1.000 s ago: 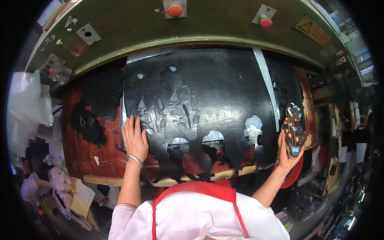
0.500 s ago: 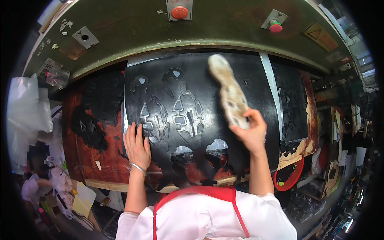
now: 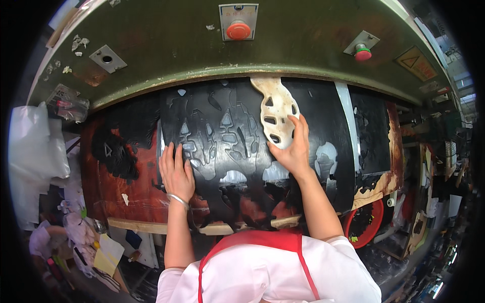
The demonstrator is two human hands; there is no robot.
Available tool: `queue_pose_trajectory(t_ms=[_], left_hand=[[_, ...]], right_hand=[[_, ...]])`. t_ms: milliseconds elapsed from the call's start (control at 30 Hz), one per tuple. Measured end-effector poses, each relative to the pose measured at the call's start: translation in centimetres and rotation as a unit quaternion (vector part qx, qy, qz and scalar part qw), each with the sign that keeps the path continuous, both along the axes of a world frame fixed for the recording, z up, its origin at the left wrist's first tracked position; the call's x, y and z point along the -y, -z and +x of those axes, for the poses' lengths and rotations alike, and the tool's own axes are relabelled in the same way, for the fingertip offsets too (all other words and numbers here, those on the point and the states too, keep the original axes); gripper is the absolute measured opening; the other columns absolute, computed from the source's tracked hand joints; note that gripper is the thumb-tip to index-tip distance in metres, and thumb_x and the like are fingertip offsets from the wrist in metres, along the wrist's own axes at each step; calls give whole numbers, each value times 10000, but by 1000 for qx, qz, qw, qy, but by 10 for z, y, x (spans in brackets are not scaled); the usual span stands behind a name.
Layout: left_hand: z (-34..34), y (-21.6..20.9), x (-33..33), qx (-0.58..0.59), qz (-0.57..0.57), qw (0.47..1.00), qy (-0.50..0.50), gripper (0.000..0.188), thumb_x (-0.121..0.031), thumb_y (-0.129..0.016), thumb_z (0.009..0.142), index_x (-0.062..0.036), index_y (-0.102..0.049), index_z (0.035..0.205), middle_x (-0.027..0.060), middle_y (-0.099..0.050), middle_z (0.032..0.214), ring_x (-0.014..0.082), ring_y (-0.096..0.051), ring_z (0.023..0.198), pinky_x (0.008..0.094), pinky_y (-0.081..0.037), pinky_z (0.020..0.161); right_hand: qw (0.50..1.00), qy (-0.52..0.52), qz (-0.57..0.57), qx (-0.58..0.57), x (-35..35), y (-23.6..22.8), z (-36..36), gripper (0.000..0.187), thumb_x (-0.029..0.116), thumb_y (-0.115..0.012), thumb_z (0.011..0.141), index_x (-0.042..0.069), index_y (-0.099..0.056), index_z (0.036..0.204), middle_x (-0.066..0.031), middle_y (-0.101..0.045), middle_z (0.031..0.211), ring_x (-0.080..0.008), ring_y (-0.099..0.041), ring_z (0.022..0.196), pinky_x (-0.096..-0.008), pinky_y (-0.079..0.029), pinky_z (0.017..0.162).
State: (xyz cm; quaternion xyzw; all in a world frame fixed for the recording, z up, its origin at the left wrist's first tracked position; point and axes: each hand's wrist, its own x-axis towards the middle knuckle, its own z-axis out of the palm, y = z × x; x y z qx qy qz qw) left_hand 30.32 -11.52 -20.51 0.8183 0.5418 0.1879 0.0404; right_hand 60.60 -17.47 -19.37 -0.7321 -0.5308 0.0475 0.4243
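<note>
1. Bags of clear plastic hang far left, off the worktable.
2. Black scraps heaped on red-brown board, left of the work.
3. Left hand: palm down, flat on the near left part of the black sheet, fingers slightly spread, gripping nothing. Looks like it's steadying the sheet. Metal bracelet on the wrist.
4. Sole-shaped outlines sit in the sheet right of that hand, openings below them near the front edge.
5. Pale sole-shaped piece with holes through it: over the sheet, just right of the outlines, lengthwise away from the person. Far end meets the green beam in view; can't tell if any runs under it, or if the piece fully touches down.
6. Right hand: pinching the piece's near end, thumb on left edge, fingers on right.
7. Step in hand, my read: positioning the piece beside the outlines. Next move calls for lining it up on uncut material, no overlap, then fingers well out from below the beam.
8. Light strip along the sheet's right side; red bin lower right.
</note>
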Motion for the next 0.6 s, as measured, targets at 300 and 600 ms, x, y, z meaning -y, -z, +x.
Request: queue_pose_trajectory(t_ms=[300, 600], left_hand=[[-25, 12, -82, 369, -74, 925, -56, 293, -118, -475, 973, -10, -565, 1230, 157, -621, 1168, 252, -588, 1094, 340, -426, 961], [-10, 44, -53, 96, -21, 982, -163, 178, -169, -488, 924, -49, -619, 914, 232, -624, 771, 449, -561, 709, 542, -415, 632]], right_hand=[[964, 116, 61, -233, -51, -16, 89, 615, 236, -588, 932, 27, -288, 1426, -233, -416, 1348, -304, -441, 1245, -410, -433, 989], [960, 230, 137, 89, -124, -67, 169, 940, 410, -545, 915, -140, 19, 1427, -360, -26, 1493, -465, -30, 1411, -494, -47, 1155]])
